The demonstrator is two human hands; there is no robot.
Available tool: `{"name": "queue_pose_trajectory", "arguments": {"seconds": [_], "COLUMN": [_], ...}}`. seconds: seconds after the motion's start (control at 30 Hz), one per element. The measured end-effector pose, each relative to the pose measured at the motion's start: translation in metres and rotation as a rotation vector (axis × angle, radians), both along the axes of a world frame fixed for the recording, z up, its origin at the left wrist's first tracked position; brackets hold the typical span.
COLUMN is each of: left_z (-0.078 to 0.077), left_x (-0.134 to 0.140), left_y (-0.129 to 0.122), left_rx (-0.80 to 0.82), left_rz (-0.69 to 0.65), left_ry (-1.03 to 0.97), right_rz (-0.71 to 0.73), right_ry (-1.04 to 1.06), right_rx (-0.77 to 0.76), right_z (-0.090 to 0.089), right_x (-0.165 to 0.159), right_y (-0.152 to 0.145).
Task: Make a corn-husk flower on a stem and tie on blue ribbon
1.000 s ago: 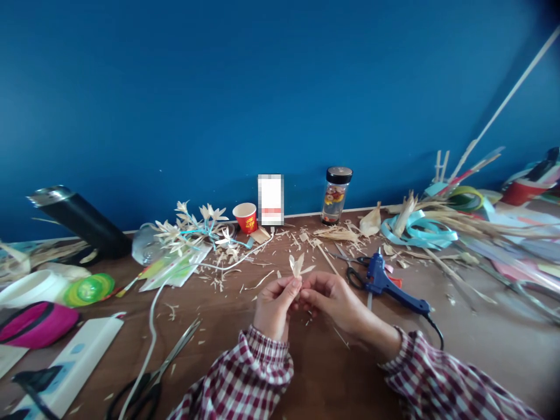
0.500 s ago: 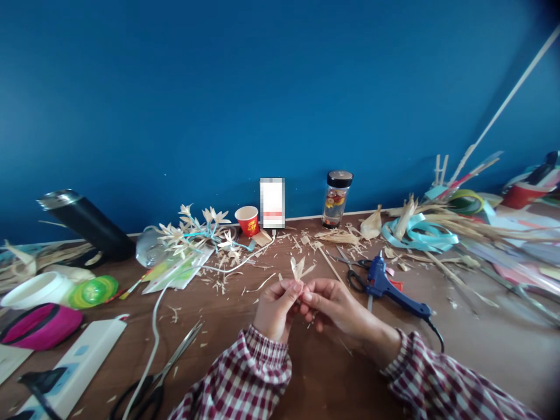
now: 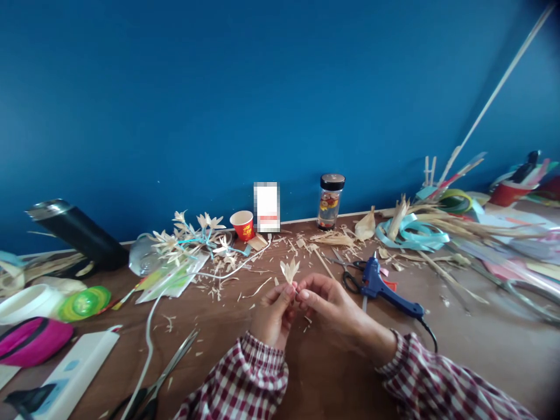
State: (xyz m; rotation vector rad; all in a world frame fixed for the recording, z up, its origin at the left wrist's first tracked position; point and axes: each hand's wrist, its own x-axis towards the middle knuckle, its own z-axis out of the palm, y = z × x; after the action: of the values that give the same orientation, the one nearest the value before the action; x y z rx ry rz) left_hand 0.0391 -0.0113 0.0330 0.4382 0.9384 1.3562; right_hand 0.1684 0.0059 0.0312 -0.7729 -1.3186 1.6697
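My left hand (image 3: 275, 312) pinches the base of a small pale corn-husk flower (image 3: 289, 270), its petals fanning upward above the thumb. Close against it on the right is my right hand (image 3: 326, 303), thumb and fingertips pressed together near the flower's base. Whatever lies between those right fingertips is too small to make out. A blue hot glue gun (image 3: 385, 286) rests on the table to the right of my hands, beside black-handled scissors (image 3: 351, 280). Finished-looking husk flowers on blue stems (image 3: 196, 239) lie at the back left.
A red paper cup (image 3: 242, 225), a blurred-out white upright object (image 3: 266, 207) and a lidded glass jar (image 3: 331, 204) stand by the wall. Light-blue ribbon (image 3: 411, 234) and husks lie right. At left are larger scissors (image 3: 168, 373), a white cable (image 3: 149, 338) and a power strip (image 3: 79, 373).
The flower's petals now show more spread and turned toward me. My right fingertips have shifted slightly off its base. The whole view has swung a little to the right.
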Motion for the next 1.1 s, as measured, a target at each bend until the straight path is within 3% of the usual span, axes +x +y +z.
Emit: {"name": "queue_pose_trajectory", "arguments": {"seconds": [0.23, 0.43, 0.63, 0.73, 0.93, 1.1], "left_z": [-0.008, -0.007, -0.003, 0.002, 0.008, -0.002], "left_x": [-0.005, -0.008, -0.011, -0.013, -0.013, -0.013], "left_y": [0.002, 0.003, 0.006, 0.005, 0.002, 0.005], "left_rx": [0.142, 0.216, 0.151, 0.15, 0.158, 0.216], "left_rz": [-0.039, -0.127, 0.037, 0.045, 0.039, 0.026], "left_ry": [0.293, 0.394, 0.277, 0.188, 0.136, 0.208], "right_rz": [-0.047, -0.062, -0.191, -0.228, -0.217, -0.19], "right_ry": [0.11, 0.166, 0.033, 0.003, 0.06, 0.135], "right_rx": [-0.122, -0.219, -0.072, -0.047, -0.153, -0.272], "right_z": [-0.005, -0.004, -0.005, -0.005, -0.003, -0.002], "right_x": [-0.007, -0.007, -0.008, -0.006, -0.005, -0.008], "right_y": [-0.002, -0.003, -0.003, -0.001, -0.002, -0.005]}}
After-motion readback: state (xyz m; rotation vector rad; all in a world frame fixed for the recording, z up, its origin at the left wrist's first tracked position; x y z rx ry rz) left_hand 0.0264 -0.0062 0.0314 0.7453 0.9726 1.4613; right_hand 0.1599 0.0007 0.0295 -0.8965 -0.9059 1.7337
